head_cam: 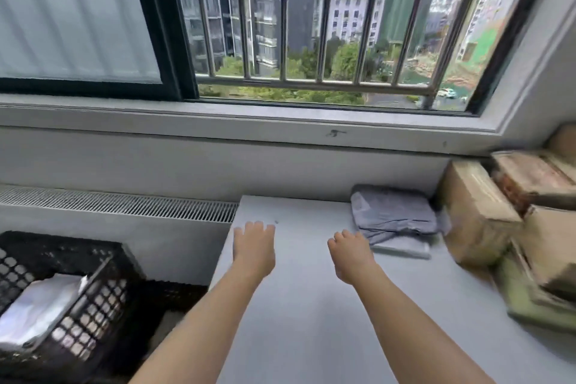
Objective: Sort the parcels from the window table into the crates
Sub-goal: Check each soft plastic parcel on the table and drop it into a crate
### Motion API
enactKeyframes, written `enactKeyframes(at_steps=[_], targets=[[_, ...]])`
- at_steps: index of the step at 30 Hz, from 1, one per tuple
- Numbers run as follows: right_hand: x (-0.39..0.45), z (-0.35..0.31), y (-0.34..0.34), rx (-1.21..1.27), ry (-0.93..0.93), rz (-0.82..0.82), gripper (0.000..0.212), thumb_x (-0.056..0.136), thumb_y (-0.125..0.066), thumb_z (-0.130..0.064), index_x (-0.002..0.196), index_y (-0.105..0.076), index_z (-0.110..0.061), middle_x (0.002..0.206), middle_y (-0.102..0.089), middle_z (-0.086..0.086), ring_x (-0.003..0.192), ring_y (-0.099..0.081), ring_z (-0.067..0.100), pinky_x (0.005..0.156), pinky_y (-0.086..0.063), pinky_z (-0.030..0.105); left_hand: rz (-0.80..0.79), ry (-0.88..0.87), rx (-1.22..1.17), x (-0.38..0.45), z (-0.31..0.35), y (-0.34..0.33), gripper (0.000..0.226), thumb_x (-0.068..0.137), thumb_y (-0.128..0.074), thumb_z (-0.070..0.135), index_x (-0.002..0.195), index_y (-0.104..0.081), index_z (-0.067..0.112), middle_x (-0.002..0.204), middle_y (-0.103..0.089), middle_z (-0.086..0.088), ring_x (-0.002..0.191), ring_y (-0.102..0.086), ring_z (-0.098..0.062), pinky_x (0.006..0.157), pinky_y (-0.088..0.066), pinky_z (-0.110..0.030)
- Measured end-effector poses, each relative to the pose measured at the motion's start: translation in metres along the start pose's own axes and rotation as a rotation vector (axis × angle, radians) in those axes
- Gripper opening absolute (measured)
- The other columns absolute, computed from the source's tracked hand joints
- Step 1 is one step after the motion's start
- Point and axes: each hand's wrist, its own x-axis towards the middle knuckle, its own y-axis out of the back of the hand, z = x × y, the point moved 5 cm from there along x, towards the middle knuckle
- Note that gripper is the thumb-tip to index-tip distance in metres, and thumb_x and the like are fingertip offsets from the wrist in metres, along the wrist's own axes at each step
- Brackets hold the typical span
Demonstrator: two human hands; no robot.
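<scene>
1. The parcels sit along the right side of the white tabletop [311, 305] under the window: a grey soft-pack parcel [394, 215] lies flat toward the back, and a heap of brown cardboard boxes [477, 215] is piled against the corner wall to its right, some tilted; the heap is blurred, so I cannot count them
2. A black lattice crate [78, 290] stands down at the left, below the tabletop's level, with a white bagged parcel [40, 309] already inside, so sorting seems under way with most parcels still to go
3. Both bare arms stretch forward over the tabletop, probably to fetch the next parcel
4. The left hand [254, 246] is over the tabletop's far left corner, fingers [258, 226] loosely spread and nearly straight, gripping nothing; contact with the surface cannot be told
5. The right hand [352, 254] is just beside the grey parcel's near left edge, fingers [346, 235] loosely bent and unclenched, holding nothing; whether they touch the parcel is unclear
6. That parcel looks like the likeliest next pick
</scene>
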Motion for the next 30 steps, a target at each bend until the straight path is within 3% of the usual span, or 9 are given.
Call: enactKeyframes(at_steps=[5,9,14,16,18,21,23,25,30], targets=[[0.02,0.111,-0.042,0.017,-0.041,-0.025,0.042,0.096,-0.049,-0.021,0.135,-0.041,-0.011,0.138,-0.044,0.008,0.129,-0.039,0.025,0.102,-0.031,0.036,-0.033,-0.059,0.018,0.062,0.106,0.009,0.039,0.095,-0.04,0.022,0.134,-0.037,0.019,0.128,-0.047,-0.002,0.121,-0.041,-0.022,0.099,-0.029,-0.036],[0.044,0.181,-0.074,-0.003,-0.06,-0.072,0.04,0.092,-0.052,-0.016,0.132,-0.044,-0.012,0.134,-0.046,0.008,0.127,-0.041,0.026,0.103,-0.032,0.037,-0.031,-0.094,-0.022,0.107,0.171,0.016,0.036,0.093,-0.042,0.02,0.129,-0.04,0.018,0.126,-0.047,-0.003,0.12,-0.041,-0.024,0.092,-0.032,-0.034],[0.072,0.233,-0.114,0.079,-0.082,-0.059,0.046,0.093,-0.05,-0.008,0.137,-0.036,-0.006,0.14,-0.041,0.011,0.134,-0.033,0.028,0.111,-0.024,0.042,-0.079,-0.131,-0.006,0.152,0.222,0.009,0.039,0.095,-0.046,0.03,0.131,-0.038,0.018,0.131,-0.046,-0.005,0.124,-0.039,-0.026,0.096,-0.03,-0.037],[0.08,0.245,-0.129,0.113,-0.094,-0.053,0.052,0.095,-0.049,-0.011,0.143,-0.031,-0.006,0.146,-0.036,0.012,0.138,-0.028,0.027,0.113,-0.022,0.044,-0.122,-0.138,-0.004,0.169,0.236,0.001,0.051,0.094,-0.046,0.047,0.136,-0.035,0.018,0.133,-0.045,-0.007,0.125,-0.039,-0.027,0.098,-0.03,-0.038],[0.088,0.255,-0.135,0.161,-0.136,0.056,0.067,0.087,-0.065,-0.024,0.145,-0.035,-0.01,0.145,-0.041,0.013,0.137,-0.035,0.025,0.11,-0.031,0.045,-0.182,-0.122,-0.021,0.183,0.245,-0.01,0.072,0.088,-0.048,0.062,0.142,-0.029,0.02,0.134,-0.046,-0.008,0.126,-0.041,-0.028,0.098,-0.032,-0.038],[0.099,0.257,-0.16,0.167,-0.153,-0.01,0.089,0.078,-0.075,-0.026,0.149,-0.027,-0.008,0.15,-0.033,0.019,0.138,-0.033,0.029,0.109,-0.033,0.046,-0.255,-0.093,-0.018,0.196,0.255,-0.03,0.096,0.079,-0.048,0.075,0.149,-0.014,0.019,0.139,-0.042,-0.011,0.126,-0.043,-0.029,0.099,-0.034,-0.038],[0.106,0.26,-0.175,0.247,-0.165,0.005,0.102,0.036,-0.096,-0.021,0.129,-0.058,-0.002,0.127,-0.057,0.025,0.112,-0.06,0.035,0.085,-0.053,0.047,-0.28,-0.068,-0.026,0.2,0.26,-0.041,0.104,0.077,-0.048,0.078,0.151,-0.006,0.017,0.139,-0.042,-0.013,0.125,-0.044,-0.03,0.099,-0.034,-0.038],[0.113,0.261,-0.197,0.345,-0.145,0.033,0.098,0.008,-0.094,-0.01,0.104,-0.074,-0.003,0.103,-0.069,0.023,0.084,-0.07,0.035,0.06,-0.057,0.044,-0.297,-0.045,-0.075,0.202,0.264,-0.047,0.107,0.076,-0.05,0.077,0.151,-0.003,0.017,0.138,-0.043,-0.013,0.124,-0.045,-0.031,0.099,-0.036,-0.038],[0.106,0.262,-0.195,0.385,-0.128,0.074,0.093,0.014,-0.093,-0.003,0.105,-0.072,-0.001,0.099,-0.07,0.022,0.083,-0.07,0.036,0.061,-0.057,0.045,-0.287,-0.007,-0.292,0.197,0.264,-0.043,0.104,0.076,-0.065,0.062,0.151,-0.007,0.018,0.136,-0.039,-0.014,0.123,-0.043,-0.033,0.099,-0.038,-0.039]])
